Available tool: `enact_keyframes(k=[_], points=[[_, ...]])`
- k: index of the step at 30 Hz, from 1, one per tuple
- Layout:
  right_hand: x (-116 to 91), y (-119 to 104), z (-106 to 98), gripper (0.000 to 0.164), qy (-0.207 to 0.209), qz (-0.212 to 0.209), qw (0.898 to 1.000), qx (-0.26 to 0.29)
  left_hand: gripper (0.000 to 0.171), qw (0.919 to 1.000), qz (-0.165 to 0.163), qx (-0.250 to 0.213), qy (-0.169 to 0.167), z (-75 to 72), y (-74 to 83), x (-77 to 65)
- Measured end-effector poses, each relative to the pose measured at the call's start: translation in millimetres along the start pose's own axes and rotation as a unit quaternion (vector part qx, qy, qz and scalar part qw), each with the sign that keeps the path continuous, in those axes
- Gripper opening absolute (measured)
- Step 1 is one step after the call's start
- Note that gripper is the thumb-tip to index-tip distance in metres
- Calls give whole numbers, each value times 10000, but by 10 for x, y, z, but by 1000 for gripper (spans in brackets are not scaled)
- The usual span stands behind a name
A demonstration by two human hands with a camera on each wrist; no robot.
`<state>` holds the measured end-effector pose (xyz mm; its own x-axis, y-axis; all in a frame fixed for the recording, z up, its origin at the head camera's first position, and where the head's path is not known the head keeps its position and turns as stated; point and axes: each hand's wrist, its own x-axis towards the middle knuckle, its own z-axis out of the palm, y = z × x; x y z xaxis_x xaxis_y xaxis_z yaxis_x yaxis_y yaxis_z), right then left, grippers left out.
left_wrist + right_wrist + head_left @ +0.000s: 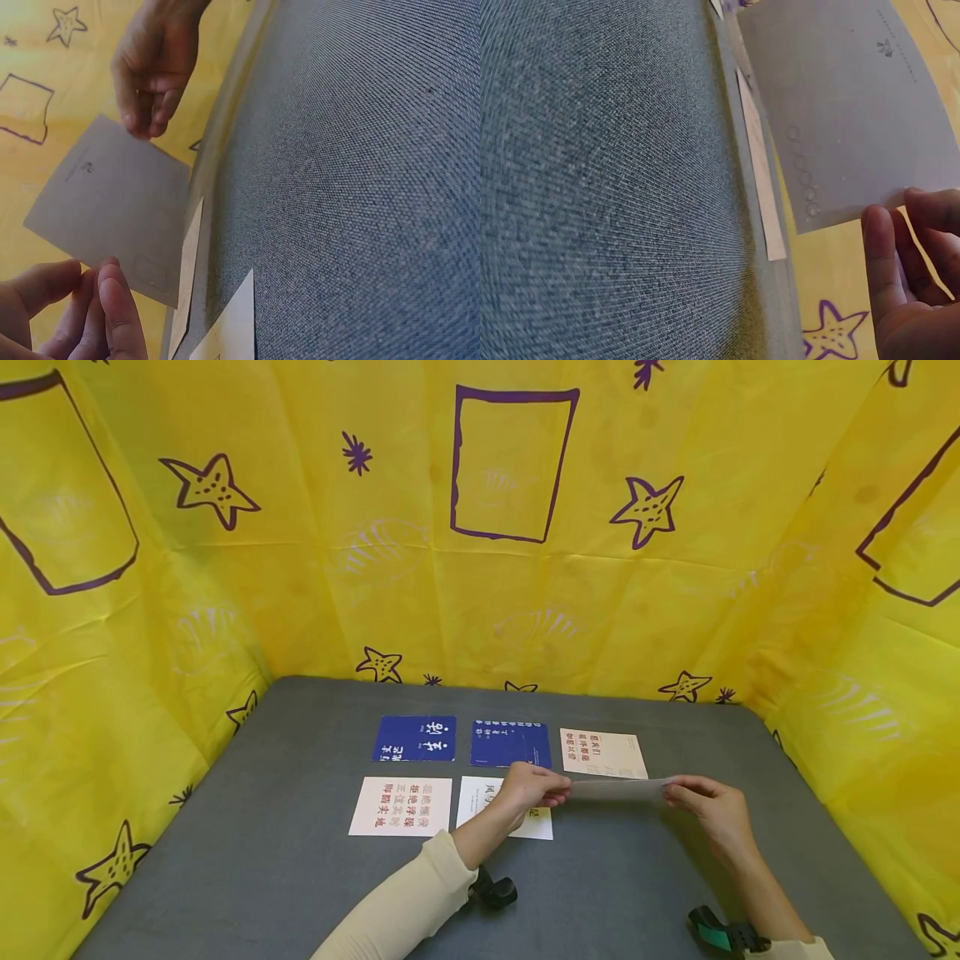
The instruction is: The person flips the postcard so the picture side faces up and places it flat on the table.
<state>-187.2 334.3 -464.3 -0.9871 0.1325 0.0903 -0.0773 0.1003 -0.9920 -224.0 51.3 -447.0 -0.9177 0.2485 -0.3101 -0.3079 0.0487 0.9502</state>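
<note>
A postcard [618,790] is held above the grey table, tilted so that it looks like a thin strip in the head view. My left hand [528,789] pinches one short edge between thumb and fingers, and my right hand [712,810] pinches the opposite edge. Both wrist views show the pale back of the postcard [847,112], with a row of small circles near the right hand and a small printed mark. Beneath my left hand, a white card [480,822] with dark characters lies partly hidden. Just behind the held postcard is a cream card [603,753] with red characters.
Two blue cards with white writing, one at the left [414,739] and one in the middle [510,745], lie in the back row. At the front left is a pale card [401,807] with red characters. Yellow patterned cloth [517,585] encloses the grey table [247,860] behind and at both sides.
</note>
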Motion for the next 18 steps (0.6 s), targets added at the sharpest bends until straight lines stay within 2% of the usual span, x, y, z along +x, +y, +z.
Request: enact_keyframes(k=[6, 9, 12, 15, 18], points=[[128, 281, -79, 26, 257, -210, 9992, 236, 13, 9999, 81, 58, 31, 10, -4, 6], [159, 347, -92, 33, 326, -254, 9989, 218, 13, 10000, 68, 3, 51, 13, -8, 18], [119, 280, -69, 30, 215, -235, 9992, 252, 12, 9999, 57, -41, 89, 13, -17, 28], [33, 110, -6, 21, 54, -216, 9993, 290, 12, 9998, 98, -120, 122, 13, -28, 35], [-53, -74, 73, 15, 94, -84, 9992, 382, 14, 9995, 148, -241, 164, 12, -35, 41]])
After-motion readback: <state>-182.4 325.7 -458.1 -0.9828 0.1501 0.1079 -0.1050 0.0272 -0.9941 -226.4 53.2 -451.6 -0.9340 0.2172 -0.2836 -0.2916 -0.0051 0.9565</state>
